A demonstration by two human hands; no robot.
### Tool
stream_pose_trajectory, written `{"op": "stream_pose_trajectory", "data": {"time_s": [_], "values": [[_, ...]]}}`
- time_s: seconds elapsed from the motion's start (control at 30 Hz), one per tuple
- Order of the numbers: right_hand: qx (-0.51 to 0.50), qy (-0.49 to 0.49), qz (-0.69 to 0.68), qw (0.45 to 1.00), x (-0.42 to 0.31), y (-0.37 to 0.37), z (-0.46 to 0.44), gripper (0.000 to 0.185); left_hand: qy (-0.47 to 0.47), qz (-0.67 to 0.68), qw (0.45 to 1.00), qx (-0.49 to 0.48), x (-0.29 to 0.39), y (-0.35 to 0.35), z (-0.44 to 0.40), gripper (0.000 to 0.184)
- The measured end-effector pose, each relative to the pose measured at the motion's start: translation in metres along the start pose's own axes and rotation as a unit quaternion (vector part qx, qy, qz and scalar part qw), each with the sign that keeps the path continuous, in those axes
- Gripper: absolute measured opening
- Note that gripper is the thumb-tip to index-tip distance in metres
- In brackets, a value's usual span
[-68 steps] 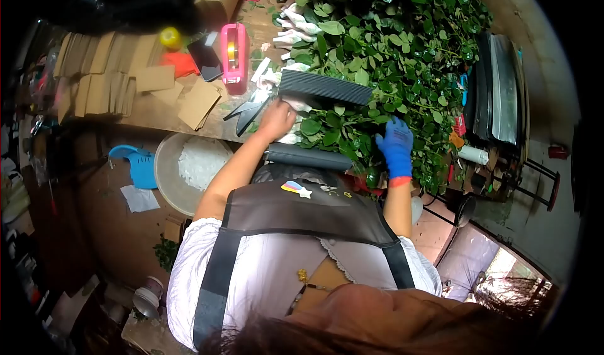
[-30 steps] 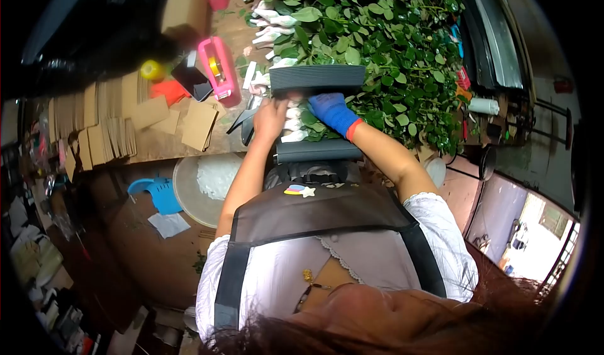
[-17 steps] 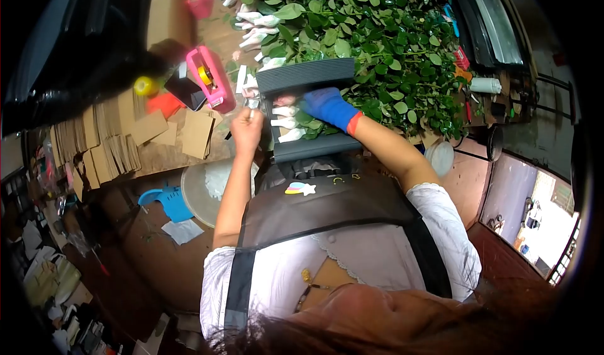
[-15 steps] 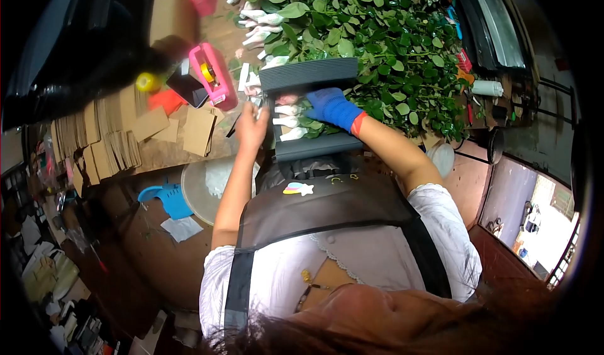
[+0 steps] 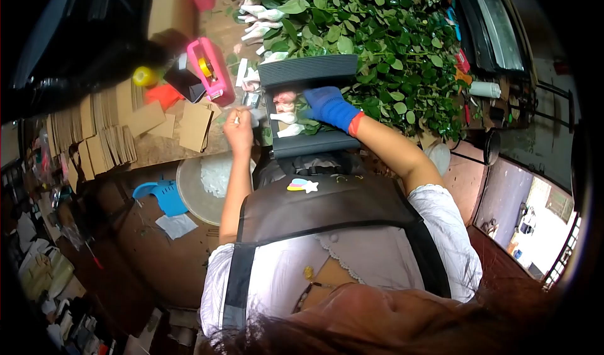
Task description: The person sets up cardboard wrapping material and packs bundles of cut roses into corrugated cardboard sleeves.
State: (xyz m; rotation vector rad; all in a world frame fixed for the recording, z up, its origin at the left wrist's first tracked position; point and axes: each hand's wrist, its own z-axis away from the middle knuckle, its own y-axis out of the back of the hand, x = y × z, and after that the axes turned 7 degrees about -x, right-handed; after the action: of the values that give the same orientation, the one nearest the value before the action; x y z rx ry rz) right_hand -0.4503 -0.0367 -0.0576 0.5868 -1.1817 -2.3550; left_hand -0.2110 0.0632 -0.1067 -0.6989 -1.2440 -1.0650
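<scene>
Bare and apart from the rack, my left hand (image 5: pixel 238 131) is closed, with fingers pinched and a small whitish bit at the tips that I cannot make out. My right hand (image 5: pixel 330 108), in a blue glove, is closed over leafy rose stems (image 5: pixel 311 126) in a dark grey ribbed rack (image 5: pixel 308 72); its fingertips are partly hidden. At the rack's left side lie pink rose heads (image 5: pixel 285 97) and a rose head in a white sleeve (image 5: pixel 290 130). Just left of the rack, a small shiny object (image 5: pixel 251 100) lies on the table.
A large heap of leafy roses (image 5: pixel 384 53) covers the table's far right. To the left are a pink tape dispenser (image 5: pixel 214 72), a dark phone-like slab (image 5: pixel 184 81), cardboard pieces (image 5: pixel 196 126) and a yellow tape roll (image 5: pixel 145 76). A round tub (image 5: pixel 189 188) stands below the table edge.
My left hand has drawn back leftward from the flower heads and closed. More of the pink heads in the rack now shows. My gloved right hand has stayed on the stems.
</scene>
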Motion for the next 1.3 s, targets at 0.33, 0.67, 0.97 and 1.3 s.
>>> {"op": "stream_pose_trajectory", "data": {"time_s": [0.33,0.67,0.97,1.3], "values": [[-0.070,-0.052,0.093,0.992,-0.011,-0.016,-0.019,0.056,-0.011,-0.309,0.932,-0.189,0.011,-0.032,0.024,0.042],[-0.012,0.000,-0.060,0.998,-0.021,0.039,0.034,0.045,0.076,-0.265,0.939,-0.204,0.020,0.017,0.025,0.040],[-0.201,0.054,0.099,0.973,-0.039,0.009,0.011,0.026,0.035,-0.175,0.930,-0.322,-0.002,-0.019,0.026,0.032],[-0.180,0.124,0.194,0.956,-0.035,-0.014,-0.001,0.021,-0.086,-0.199,0.974,0.060,0.009,0.017,0.064,0.022]]}}
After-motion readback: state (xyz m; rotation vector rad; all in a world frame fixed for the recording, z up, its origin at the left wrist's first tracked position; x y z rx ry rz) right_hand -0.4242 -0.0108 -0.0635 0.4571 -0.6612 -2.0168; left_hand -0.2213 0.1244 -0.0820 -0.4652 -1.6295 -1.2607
